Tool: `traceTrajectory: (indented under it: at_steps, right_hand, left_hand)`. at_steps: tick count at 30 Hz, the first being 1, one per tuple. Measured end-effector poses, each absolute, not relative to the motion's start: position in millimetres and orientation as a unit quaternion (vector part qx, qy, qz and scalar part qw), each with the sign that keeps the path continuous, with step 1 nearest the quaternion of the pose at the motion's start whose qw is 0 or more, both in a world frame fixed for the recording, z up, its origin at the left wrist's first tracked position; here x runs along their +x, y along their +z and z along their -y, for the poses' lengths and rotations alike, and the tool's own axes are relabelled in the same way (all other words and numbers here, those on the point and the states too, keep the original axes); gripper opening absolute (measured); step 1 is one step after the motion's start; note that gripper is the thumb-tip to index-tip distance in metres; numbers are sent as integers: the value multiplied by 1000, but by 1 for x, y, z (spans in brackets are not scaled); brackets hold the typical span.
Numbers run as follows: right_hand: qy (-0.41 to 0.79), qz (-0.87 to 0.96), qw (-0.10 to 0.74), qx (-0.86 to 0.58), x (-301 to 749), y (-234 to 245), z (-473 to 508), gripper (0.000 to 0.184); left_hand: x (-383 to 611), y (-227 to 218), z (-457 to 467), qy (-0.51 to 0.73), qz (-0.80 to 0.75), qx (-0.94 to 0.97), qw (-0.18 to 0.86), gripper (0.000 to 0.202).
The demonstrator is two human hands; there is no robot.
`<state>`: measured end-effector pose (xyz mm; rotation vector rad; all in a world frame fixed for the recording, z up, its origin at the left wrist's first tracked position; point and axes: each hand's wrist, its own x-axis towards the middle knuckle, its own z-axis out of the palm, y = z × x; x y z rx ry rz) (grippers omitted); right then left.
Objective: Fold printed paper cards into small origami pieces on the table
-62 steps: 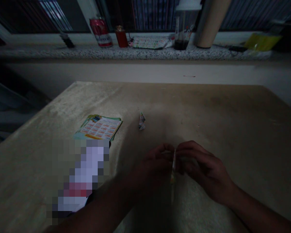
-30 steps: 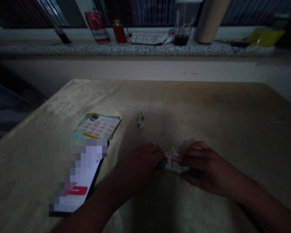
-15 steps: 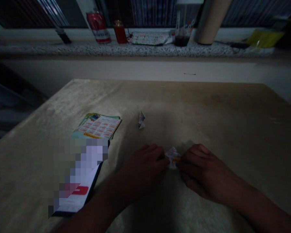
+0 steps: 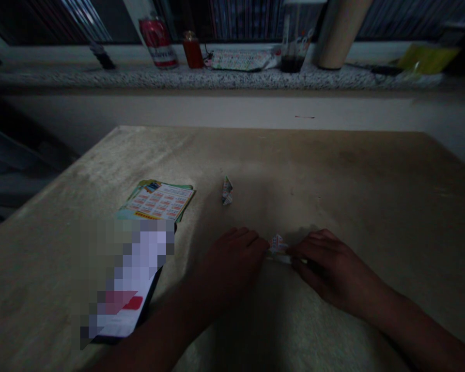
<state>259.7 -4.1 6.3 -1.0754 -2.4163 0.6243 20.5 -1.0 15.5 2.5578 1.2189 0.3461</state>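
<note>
A small piece of folded printed paper [image 4: 279, 244] lies on the table between my two hands, its lower edge turned up to show a pale strip. My left hand [image 4: 236, 258] grips the paper's left side, fingers curled, with the fingertips partly hidden. On the other side, my right hand [image 4: 325, 263] pinches the right end between thumb and fingers. Beyond my left hand stands a small folded paper figure [image 4: 227, 191], touched by neither hand. A stack of printed calendar cards [image 4: 160, 200] lies to the left of it.
A phone [image 4: 139, 284], partly blurred out, lies left of my left forearm on the table [image 4: 352, 181]. Along the stone windowsill [image 4: 139, 78] stand a red can [image 4: 158, 44], a small red bottle [image 4: 194, 51], a cup of dark liquid [image 4: 293, 59] and a tan cylinder [image 4: 341, 36].
The paper's lower part has been folded up, so a pale strip shows where the printed face lay flat. My right thumb and fingers have shifted slightly along its right end.
</note>
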Motion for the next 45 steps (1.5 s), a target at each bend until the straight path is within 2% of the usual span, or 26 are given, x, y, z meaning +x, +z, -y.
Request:
traceTrajectory:
  at_steps: [6,14,23,29,38,45]
  right_hand:
    - [231,838,207,-450,256,0,4,9]
    - [240,811,203,-494,254,-3,6,15]
    - [207,802,147,-541,251,5,7,15]
    - [139,827,137,-527,250,5,12,10]
    - [123,868,158,-454,264,4,13,8]
    - [113,897,173,-391,265,3,3,20]
  left_hand:
    - [29,7,3,126,-460,868,139,14]
    - [31,2,5,94,-495,855,127,10]
    - [34,7,6,39,-511,852,111,15]
    - [33,6,9,56,-472,872,114,29]
    - [28,16,6,98,-433,885,139,18]
    - [31,14,5,131,-436,877,154,10]
